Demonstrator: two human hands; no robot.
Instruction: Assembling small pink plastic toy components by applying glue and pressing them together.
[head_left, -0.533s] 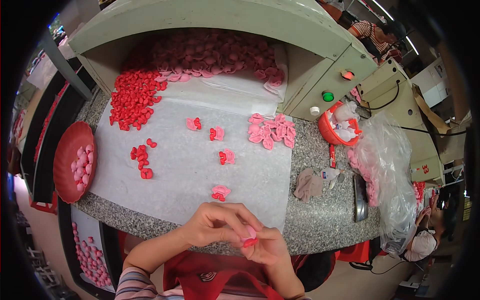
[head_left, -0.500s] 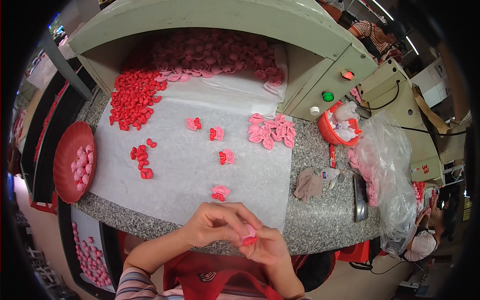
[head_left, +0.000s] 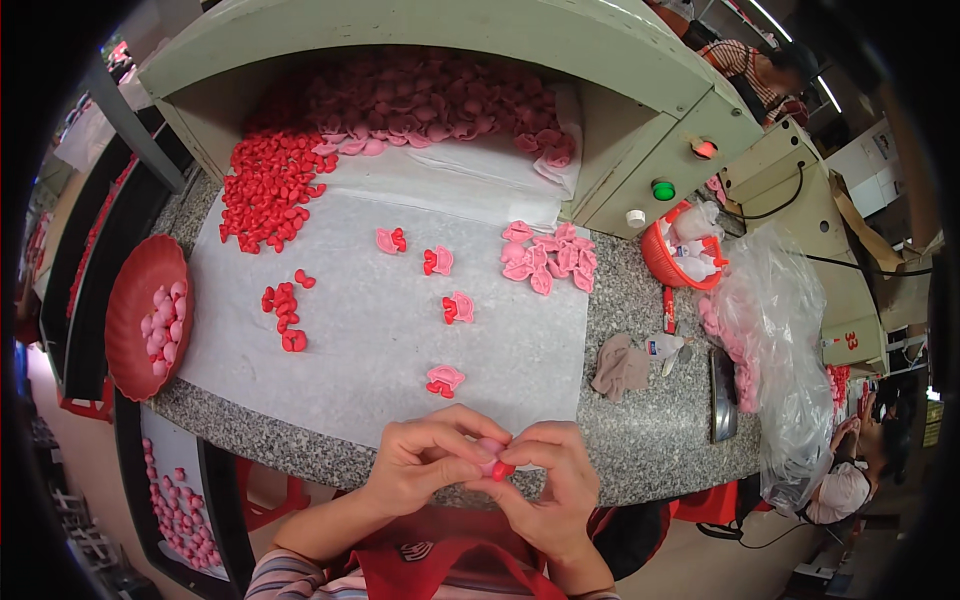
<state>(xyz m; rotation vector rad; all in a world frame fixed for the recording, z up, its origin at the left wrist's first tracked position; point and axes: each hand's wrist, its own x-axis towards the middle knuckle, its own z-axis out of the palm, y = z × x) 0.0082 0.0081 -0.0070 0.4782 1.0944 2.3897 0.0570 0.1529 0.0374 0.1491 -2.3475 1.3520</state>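
Observation:
Both hands meet over the table's front edge around a small pink and red molded piece (head_left: 490, 449). My left hand (head_left: 425, 462) pinches its pink part between thumb and fingers. My right hand (head_left: 550, 475) grips the red end with thumb and fingertips. Part of the piece is hidden by the fingers. Just beyond the hands, a pink piece joined to a red bow-like part (head_left: 444, 380) lies on the white paper (head_left: 370, 350). Several similar pairs lie farther up. To the left is a small group of loose red pieces (head_left: 286, 315).
A red scalloped bowl (head_left: 125, 330) of pink pieces stands left. Red and pink heaps fill the pale green machine's opening (head_left: 430, 20). Rightward are a cluster of pink pieces (head_left: 545, 262), an orange basket (head_left: 660, 260), a cloth (head_left: 620, 367), a phone (head_left: 722, 395) and clear plastic bags (head_left: 790, 330).
My right hand has turned and its fingers now come onto the red end from the right. Both hands still hold the piece at about the same place. The view has shifted slightly.

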